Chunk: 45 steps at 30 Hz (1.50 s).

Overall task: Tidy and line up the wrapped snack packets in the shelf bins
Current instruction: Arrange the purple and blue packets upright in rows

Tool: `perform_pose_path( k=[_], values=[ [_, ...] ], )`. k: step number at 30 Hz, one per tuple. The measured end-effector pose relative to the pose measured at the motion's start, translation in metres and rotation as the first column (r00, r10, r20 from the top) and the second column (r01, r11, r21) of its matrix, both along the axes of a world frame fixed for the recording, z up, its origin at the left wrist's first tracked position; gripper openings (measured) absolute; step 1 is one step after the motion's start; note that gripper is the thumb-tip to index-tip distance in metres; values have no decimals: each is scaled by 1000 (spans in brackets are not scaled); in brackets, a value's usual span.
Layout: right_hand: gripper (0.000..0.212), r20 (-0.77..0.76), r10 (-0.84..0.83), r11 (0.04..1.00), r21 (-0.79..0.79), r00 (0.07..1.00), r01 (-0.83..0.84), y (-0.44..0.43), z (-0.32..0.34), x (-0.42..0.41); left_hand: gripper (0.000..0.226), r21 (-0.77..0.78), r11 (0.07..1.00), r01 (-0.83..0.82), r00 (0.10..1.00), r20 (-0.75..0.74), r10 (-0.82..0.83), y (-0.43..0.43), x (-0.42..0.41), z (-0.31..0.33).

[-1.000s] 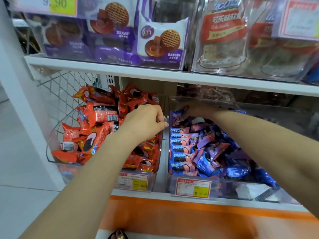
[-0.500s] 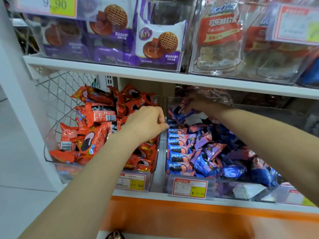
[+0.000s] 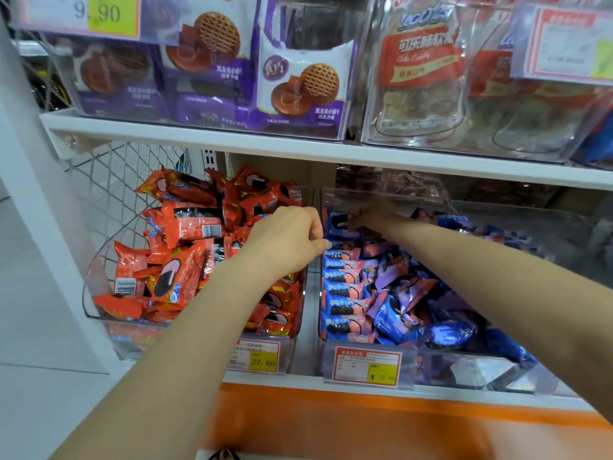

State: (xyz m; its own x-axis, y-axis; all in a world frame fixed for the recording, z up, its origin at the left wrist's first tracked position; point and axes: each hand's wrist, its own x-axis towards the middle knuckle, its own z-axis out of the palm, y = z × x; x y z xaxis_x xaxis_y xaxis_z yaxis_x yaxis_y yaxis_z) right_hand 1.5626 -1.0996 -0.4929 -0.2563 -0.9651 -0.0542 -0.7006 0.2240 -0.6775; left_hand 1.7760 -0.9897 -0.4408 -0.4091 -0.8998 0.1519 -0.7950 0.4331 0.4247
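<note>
Two clear bins stand side by side on the lower shelf. The left bin [image 3: 96,270] holds a loose heap of red snack packets [image 3: 180,277]. In the right bin [image 3: 491,368], blue packets [image 3: 343,295] stand in a neat row along the left wall, and the rest [image 3: 444,333] lie jumbled. My left hand [image 3: 287,242] sits between the bins with curled fingers pinching the top of the right bin's left wall. My right hand [image 3: 370,217] reaches to the back of the row and grips a blue packet [image 3: 338,222], seen through the clear wall.
An upper shelf board [image 3: 298,151] hangs close above the bins, carrying clear boxes of purple waffle-biscuit packs [image 3: 298,84] and red candy bags [image 3: 421,64]. Price tags [image 3: 368,366] clip to the bins' fronts. A white post [image 3: 36,200] and wire mesh [image 3: 112,174] close the left side.
My right hand has brought the blue packet down from above the bin to the back end of the row. My left hand has stayed at the bin wall.
</note>
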Motion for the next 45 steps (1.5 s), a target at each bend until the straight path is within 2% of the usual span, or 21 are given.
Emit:
perform_pose_path(
  k=[3,7,11,17,19,21,22,24,26,28,30,32,33,37,40,43,45],
  values=[
    [20,44,-26,1000,16,999,25,-3,-4,-2,19,0,1000,10,1000,1,-10,0,-2,0],
    [10,271,-77,991,122,959,45,-4,-5,4,19,-6,1000,16,1000,-1,-16,0,-3,0],
    [36,383,-146,986,131,912,102,-5,-4,4,19,-12,1000,19,1000,-8,-19,0,-3,0],
    [40,414,-172,985,91,894,147,-5,-6,2,19,-23,1000,16,1000,7,-16,0,-3,0],
    [39,307,-147,988,100,940,122,-5,-1,0,19,-26,999,19,1000,6,-19,0,-4,1],
    [32,0,-56,996,68,998,56,-6,9,-6,19,-30,999,22,1000,6,-22,0,-4,1],
    [28,-174,9,1000,30,985,-3,-4,17,-10,19,-36,999,23,1000,6,-23,0,-5,1],
    [24,-420,173,984,34,891,-175,2,35,-16,19,-50,998,26,1000,-1,-26,0,-6,1],
    [25,-513,386,923,211,767,-323,12,44,-18,19,-59,998,31,999,-14,-32,0,-8,1],
    [38,-521,529,844,404,670,-352,20,39,-19,18,-63,997,31,999,-21,-33,0,-10,1],
    [54,-601,565,819,488,565,-300,25,25,-21,16,-60,998,30,999,-40,-33,-1,-11,0],
    [49,-695,542,841,438,473,-319,28,16,-22,15,-37,999,34,992,-119,-38,-4,-13,-2],
    [43,-717,515,854,386,469,-348,30,17,-22,14,-18,999,35,983,-180,-37,-5,-13,-2],
    [34,-701,451,875,227,552,-427,48,42,-24,8,71,997,37,928,-373,-8,-9,-19,-3],
    [20,-600,486,826,78,635,-559,77,64,-29,8,119,992,47,896,-444,11,-11,-25,-4],
    [21,-511,539,739,-94,669,-667,113,76,-35,27,179,978,108,873,-487,-7,-10,-34,-6],
    [29,-393,532,752,-186,750,-632,136,76,-38,42,246,957,150,854,-520,0,-8,-44,-7]
  ],
)
